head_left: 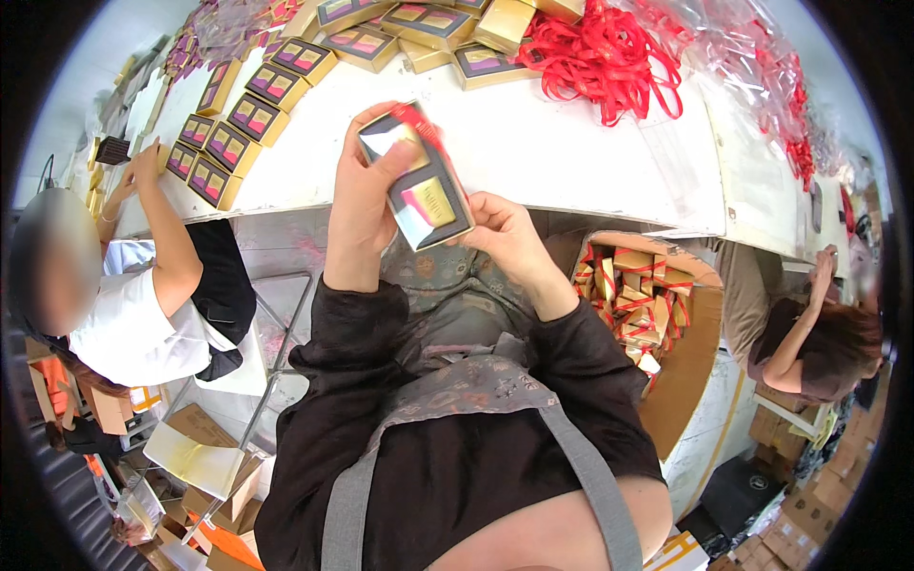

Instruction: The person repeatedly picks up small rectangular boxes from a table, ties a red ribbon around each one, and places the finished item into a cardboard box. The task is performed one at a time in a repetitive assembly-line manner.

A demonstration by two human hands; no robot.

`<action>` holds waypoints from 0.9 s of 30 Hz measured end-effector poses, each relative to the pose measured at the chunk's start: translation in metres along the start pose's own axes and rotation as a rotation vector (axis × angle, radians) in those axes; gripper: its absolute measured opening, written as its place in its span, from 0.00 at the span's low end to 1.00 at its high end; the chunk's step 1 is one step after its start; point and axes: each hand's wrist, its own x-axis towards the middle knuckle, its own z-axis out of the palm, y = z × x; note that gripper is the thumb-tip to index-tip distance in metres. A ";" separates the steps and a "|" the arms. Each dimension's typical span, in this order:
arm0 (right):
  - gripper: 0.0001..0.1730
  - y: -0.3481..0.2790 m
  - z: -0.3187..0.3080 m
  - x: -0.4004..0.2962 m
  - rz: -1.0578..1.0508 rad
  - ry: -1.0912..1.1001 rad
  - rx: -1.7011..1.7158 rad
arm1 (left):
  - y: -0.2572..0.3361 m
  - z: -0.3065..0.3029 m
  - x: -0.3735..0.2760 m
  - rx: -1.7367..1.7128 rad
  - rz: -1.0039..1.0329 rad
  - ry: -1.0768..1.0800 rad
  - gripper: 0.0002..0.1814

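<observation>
Between my two hands, above the near edge of the table, is a small gold box (417, 178) with a dark inner tray and two wrapped pieces showing on top. My left hand (368, 182) grips its left side, with the thumb across the upper piece. At the lower right corner, the fingers of my right hand (503, 232) pinch the box's edge. A red ribbon (428, 132) runs over the upper end and along the right side of the box. It bears printed writing. Whether the right fingers also hold the ribbon is hidden.
Several matching boxes (257, 118) stand in rows at left on the white table (300, 175). More gold boxes (428, 28) and a heap of red ribbons (607, 61) lie at the back. A carton (685, 357) of ribboned boxes stands at right. Co-workers (143, 321) sit on either side.
</observation>
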 end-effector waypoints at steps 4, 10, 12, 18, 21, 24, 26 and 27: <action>0.12 -0.016 0.003 -0.004 0.015 -0.099 -0.087 | 0.013 0.008 -0.002 0.056 0.022 -0.111 0.26; 0.05 -0.033 0.009 0.009 -0.147 -0.063 -0.116 | 0.012 0.024 0.005 -0.238 -0.005 0.038 0.19; 0.05 -0.028 0.016 0.012 -0.217 -0.082 0.027 | 0.009 0.023 0.011 -0.240 0.060 0.097 0.17; 0.12 0.008 0.028 0.013 0.003 0.009 0.628 | -0.018 0.011 0.024 -0.037 0.435 0.257 0.20; 0.14 0.019 0.033 0.008 0.108 -0.021 0.912 | -0.033 0.001 0.023 0.121 0.547 0.288 0.27; 0.13 0.019 0.039 0.001 0.038 -0.049 1.026 | -0.038 -0.005 0.016 0.294 0.649 0.277 0.27; 0.11 0.017 0.042 -0.004 -0.003 -0.003 1.078 | -0.040 -0.002 0.013 0.367 0.757 0.195 0.27; 0.11 0.016 0.039 -0.005 -0.032 0.117 0.934 | -0.039 0.000 0.013 0.402 0.816 0.154 0.27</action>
